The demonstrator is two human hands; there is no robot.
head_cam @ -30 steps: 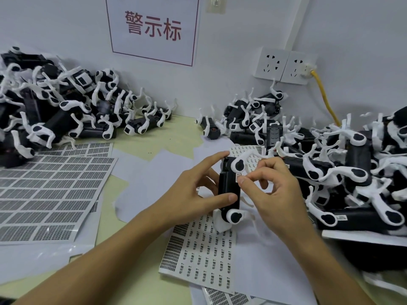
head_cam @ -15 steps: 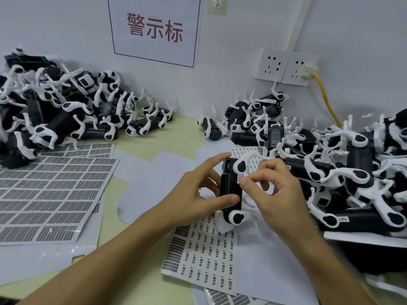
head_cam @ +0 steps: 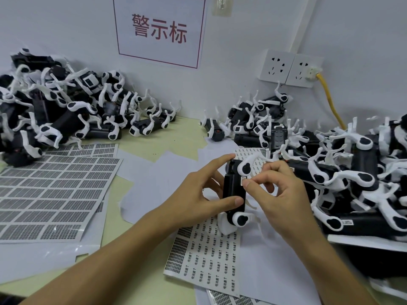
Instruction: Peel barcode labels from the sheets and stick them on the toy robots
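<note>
A black toy robot with white legs stands on end at the centre of the table. My left hand holds it, index finger on its top end and thumb across its lower body. My right hand pinches a small white barcode label between thumb and index finger, right against the robot's black side. Under the robot lies a label sheet with rows of small barcodes. Larger grey label sheets lie at the left.
A heap of black-and-white toy robots fills the back left, another heap the right side. Wall sockets with a yellow cable sit on the back wall. A white sign with red characters hangs above. Loose backing paper covers the middle.
Both hands stay in nearly the same place. My right thumb and index finger keep the label at the robot's side, with only slight finger shifts.
</note>
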